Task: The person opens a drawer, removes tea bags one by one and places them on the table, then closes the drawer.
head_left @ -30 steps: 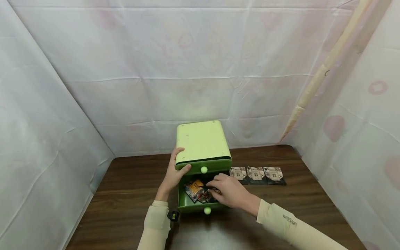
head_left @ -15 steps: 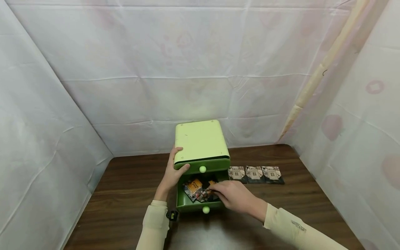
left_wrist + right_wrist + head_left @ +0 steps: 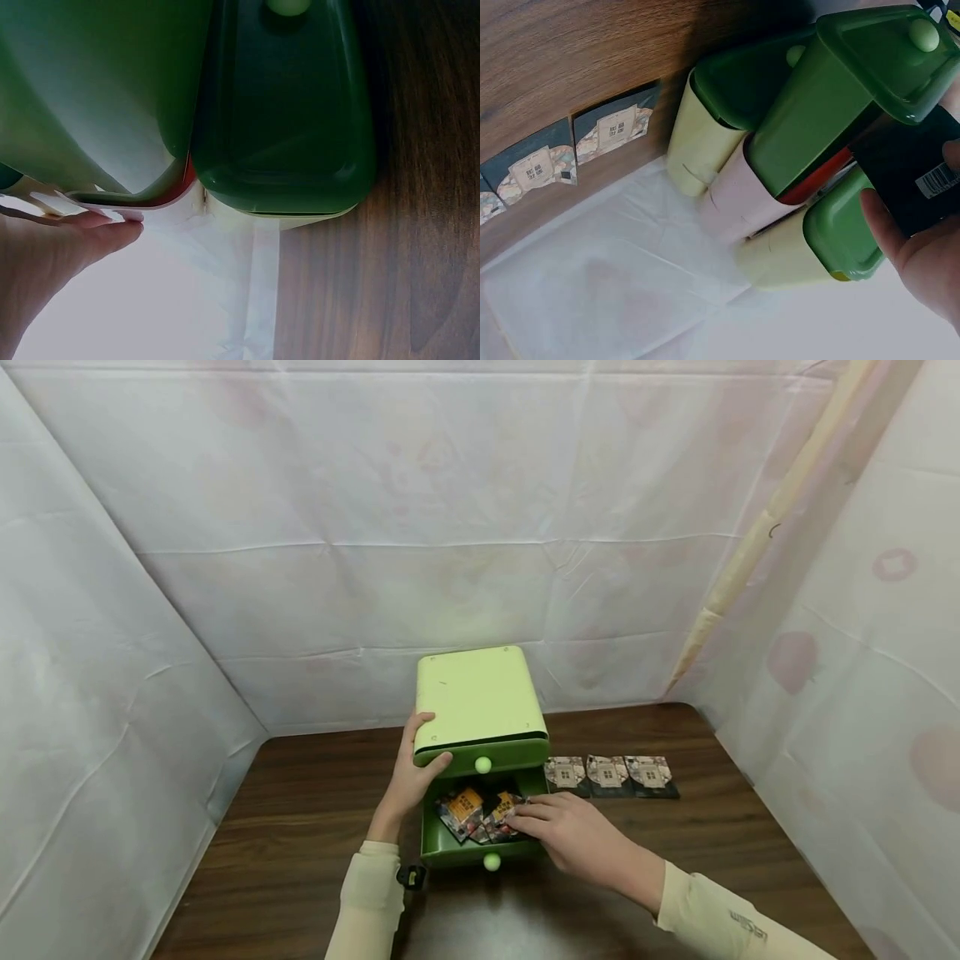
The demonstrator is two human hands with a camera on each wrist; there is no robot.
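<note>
Packets [image 3: 461,812] with orange labels lie close together, at differing angles, in the pulled-out middle drawer [image 3: 453,858] of a green cabinet [image 3: 480,697]. At that drawer's right side the right hand [image 3: 581,839] reaches in from the front, its fingertips over the packets. The right wrist view shows thumb and fingers pinching a dark packet [image 3: 900,169], its black back and white barcode [image 3: 936,180] turned to the camera. Seen from above, the hand covers much of this spot, so whether the pinched one touches those beneath is hard to tell.

The left hand [image 3: 408,777] grips the cabinet's front left corner, thumb on the front of the top drawer [image 3: 517,753] and the other fingers along the side, one tip over the upper edge. The top drawer and the bottom drawer [image 3: 285,127] are pushed in. A round pale knob [image 3: 492,862] sits on the front of the middle one.

Just right of the cabinet, three more packets [image 3: 607,774] lie flat, side by side in a row, on the dark wooden table [image 3: 315,827]. A pale printed cloth [image 3: 450,527] hangs behind
</note>
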